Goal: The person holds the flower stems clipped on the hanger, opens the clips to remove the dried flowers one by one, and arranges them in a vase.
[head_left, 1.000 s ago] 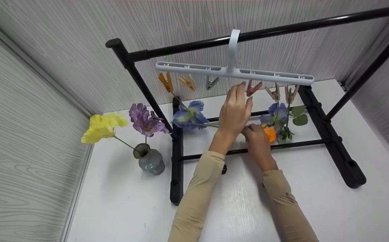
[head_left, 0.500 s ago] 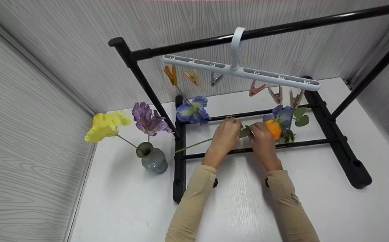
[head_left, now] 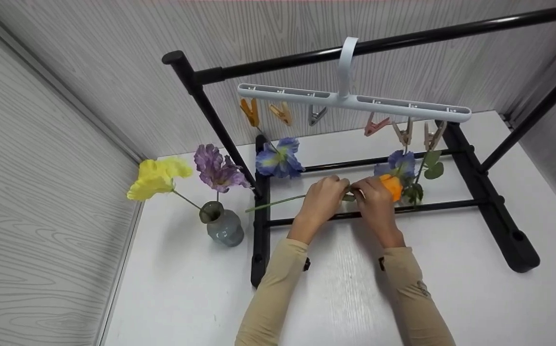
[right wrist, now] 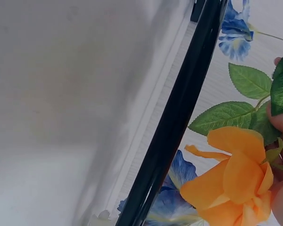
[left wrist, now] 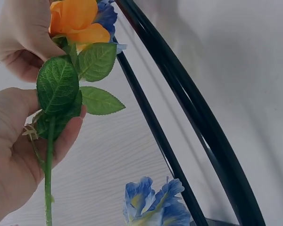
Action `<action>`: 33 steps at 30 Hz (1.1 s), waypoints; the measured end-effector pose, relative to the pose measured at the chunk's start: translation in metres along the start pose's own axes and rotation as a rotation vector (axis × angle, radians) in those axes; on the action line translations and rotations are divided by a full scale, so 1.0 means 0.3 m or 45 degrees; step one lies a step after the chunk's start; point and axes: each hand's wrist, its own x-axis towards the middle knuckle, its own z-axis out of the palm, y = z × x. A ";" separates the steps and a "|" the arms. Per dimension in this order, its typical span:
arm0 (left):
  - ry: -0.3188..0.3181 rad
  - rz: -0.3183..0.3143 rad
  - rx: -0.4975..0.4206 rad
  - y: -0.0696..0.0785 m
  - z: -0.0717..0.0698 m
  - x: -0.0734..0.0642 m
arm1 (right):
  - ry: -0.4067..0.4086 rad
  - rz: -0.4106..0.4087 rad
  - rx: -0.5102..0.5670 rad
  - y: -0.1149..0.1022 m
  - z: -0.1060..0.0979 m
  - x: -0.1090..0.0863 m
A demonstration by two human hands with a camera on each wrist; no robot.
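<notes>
My two hands hold an artificial orange rose (head_left: 392, 186) low over the rack's base. Its green stem (head_left: 275, 202) points left, and the bloom faces right. My left hand (head_left: 323, 197) pinches the stem where the leaves (left wrist: 57, 84) grow, seen closely in the left wrist view. Just below the bloom, my right hand (head_left: 376, 199) grips the stem; the petals partly cover its fingers in the right wrist view. Above hangs a pale hanger (head_left: 350, 102) with coloured clips. The pink clip (head_left: 375, 126) and grey clip (head_left: 316, 116) carry nothing.
An orange clip (head_left: 250, 113) holds a blue flower (head_left: 279, 158). Wooden clips (head_left: 404, 132) at the right hold another blue flower (head_left: 400, 163) and a leafy stem (head_left: 420, 170). The black rack (head_left: 215, 129) surrounds the hands. A glass vase (head_left: 225, 228) with yellow and purple flowers stands left.
My left hand has come down from beside the pink clip and now pinches the rose's stem next to my right hand. The hanger has swung slightly.
</notes>
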 end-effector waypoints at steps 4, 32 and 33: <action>0.002 0.007 0.055 0.001 -0.005 -0.004 | 0.008 -0.033 0.010 -0.003 0.003 -0.011; 0.456 0.168 -0.258 -0.146 -0.210 -0.196 | 0.453 0.316 0.256 -0.042 -0.135 0.002; 0.489 0.184 -0.293 -0.151 -0.220 -0.203 | 0.455 0.319 0.258 -0.042 -0.135 0.002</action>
